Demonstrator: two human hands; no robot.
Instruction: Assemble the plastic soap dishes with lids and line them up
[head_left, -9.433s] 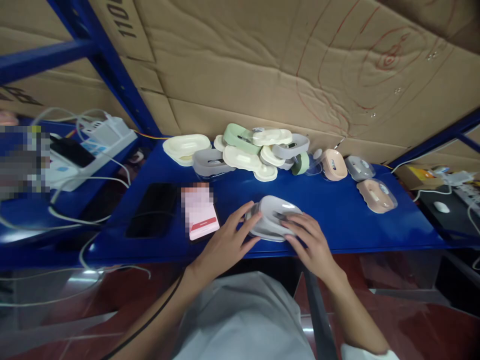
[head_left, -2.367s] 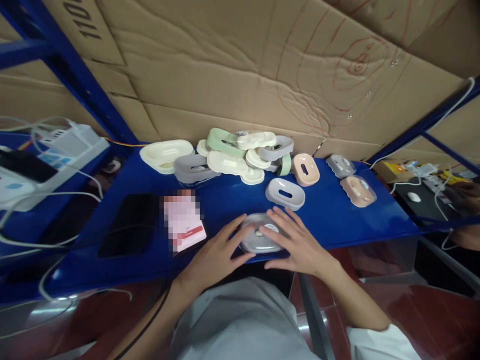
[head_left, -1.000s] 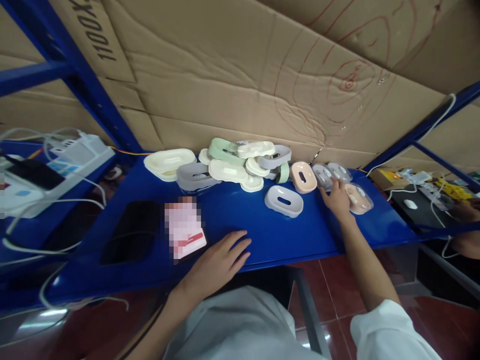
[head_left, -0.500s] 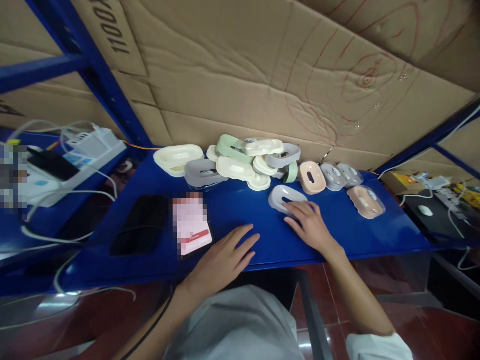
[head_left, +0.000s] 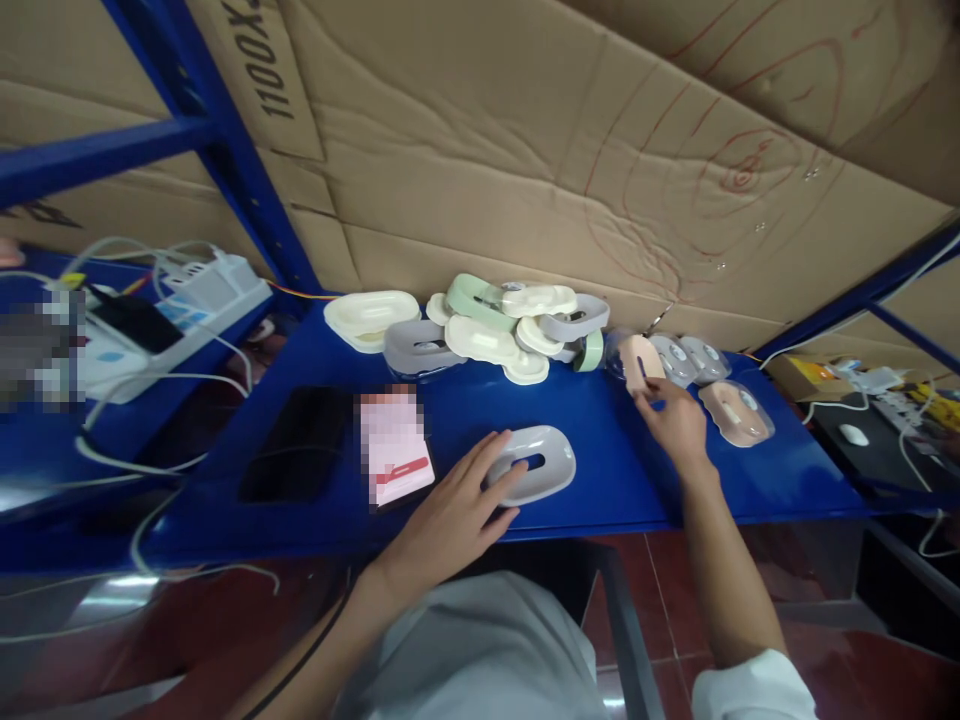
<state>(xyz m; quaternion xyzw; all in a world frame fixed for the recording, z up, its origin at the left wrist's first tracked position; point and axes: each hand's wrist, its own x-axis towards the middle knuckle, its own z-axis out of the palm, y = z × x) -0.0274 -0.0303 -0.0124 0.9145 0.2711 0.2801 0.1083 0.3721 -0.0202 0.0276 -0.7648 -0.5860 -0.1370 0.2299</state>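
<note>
The left hand rests open-fingered on the grey oval plastic dish, while the right hand pinches the peach oval plastic dish, tilted, which may slip from so light a pinch.

A pale grey oval plastic dish lay on a glossy deep-blue metal shelf. A peach-pink oval plastic dish sat before tan corrugated cardboard scribbled with red lines.

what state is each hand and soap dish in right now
left hand: open, fingertips resting on the grey dish
grey dish: flat on the shelf, open side up, apart from the pile
right hand: grip closed on the pink dish
pink dish: tilted up on edge
pile of dishes: heaped loosely, some tipped on edge
two clear-lidded grey dishes: closed, side by side
</note>
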